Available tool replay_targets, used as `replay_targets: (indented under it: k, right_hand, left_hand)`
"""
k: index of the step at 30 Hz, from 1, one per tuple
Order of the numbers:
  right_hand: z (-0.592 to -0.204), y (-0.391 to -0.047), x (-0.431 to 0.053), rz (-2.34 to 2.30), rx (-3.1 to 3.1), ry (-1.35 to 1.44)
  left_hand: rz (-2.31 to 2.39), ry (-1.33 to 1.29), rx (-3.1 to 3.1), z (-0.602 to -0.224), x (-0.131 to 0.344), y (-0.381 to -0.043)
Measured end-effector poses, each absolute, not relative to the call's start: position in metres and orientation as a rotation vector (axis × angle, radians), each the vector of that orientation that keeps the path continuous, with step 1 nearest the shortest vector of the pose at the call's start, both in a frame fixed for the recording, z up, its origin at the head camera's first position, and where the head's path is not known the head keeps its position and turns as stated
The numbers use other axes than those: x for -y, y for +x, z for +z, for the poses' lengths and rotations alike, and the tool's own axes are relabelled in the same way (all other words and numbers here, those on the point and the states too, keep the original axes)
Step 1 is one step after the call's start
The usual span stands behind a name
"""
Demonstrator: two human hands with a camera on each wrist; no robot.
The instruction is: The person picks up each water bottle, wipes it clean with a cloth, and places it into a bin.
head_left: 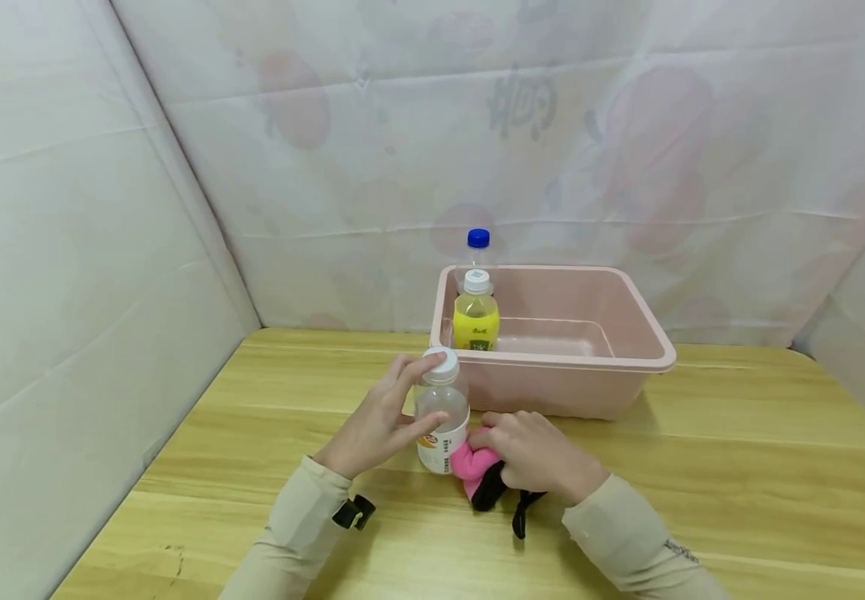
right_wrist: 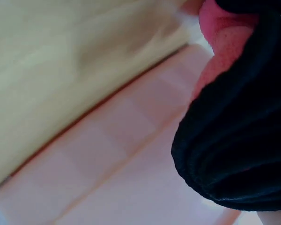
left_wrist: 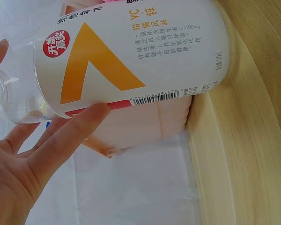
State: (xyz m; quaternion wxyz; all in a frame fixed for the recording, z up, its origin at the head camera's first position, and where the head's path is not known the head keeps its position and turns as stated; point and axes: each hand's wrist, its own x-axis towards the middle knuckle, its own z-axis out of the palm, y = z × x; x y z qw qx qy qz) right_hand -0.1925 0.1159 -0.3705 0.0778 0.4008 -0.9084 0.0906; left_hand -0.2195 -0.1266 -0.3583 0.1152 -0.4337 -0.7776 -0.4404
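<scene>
A clear plastic bottle (head_left: 442, 417) with a white cap stands on the table, close to the near side of the pink basin. In the left wrist view, the white label of the bottle (left_wrist: 131, 51) carries a large orange mark. My left hand (head_left: 380, 417) holds the bottle around its upper part, a finger against the cap. Against the lower right of the bottle lies a bunched pink and black cloth (head_left: 473, 471), which my right hand (head_left: 533, 454) grips. Its black folds (right_wrist: 229, 126) fill the right of the right wrist view, and a black strap dangles below.
Behind the hands is a pink plastic basin (head_left: 556, 387). At its left end stand a yellow-labelled bottle (head_left: 477, 321) with a white cap and a bottle with a blue cap (head_left: 478, 238). Pale curtains (head_left: 372, 167) enclose the wooden table (head_left: 215, 433).
</scene>
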Motion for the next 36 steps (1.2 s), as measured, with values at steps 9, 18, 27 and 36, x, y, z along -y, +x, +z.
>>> replay_targets:
  k: [9, 18, 27, 36]
  right_hand:
    - [-0.344, -0.192, -0.121, 0.299, 2.66, 1.188]
    - [-0.301, -0.192, -0.126, 0.373, 2.406, 1.185]
    - [-0.29, -0.192, -0.125, 0.441, 2.244, 1.169]
    - [-0.298, -0.194, -0.124, 0.458, 2.275, 1.152]
  left_hand:
    - [-1.299, -1.258, 2.298, -0.358, 0.127, -0.217]
    - [-1.31, -1.267, 2.301, -0.356, 0.126, -0.217]
    - [-1.301, -1.283, 2.29, -0.357, 0.125, -0.217]
    - [-1.292, -1.276, 2.29, -0.355, 0.127, -0.218]
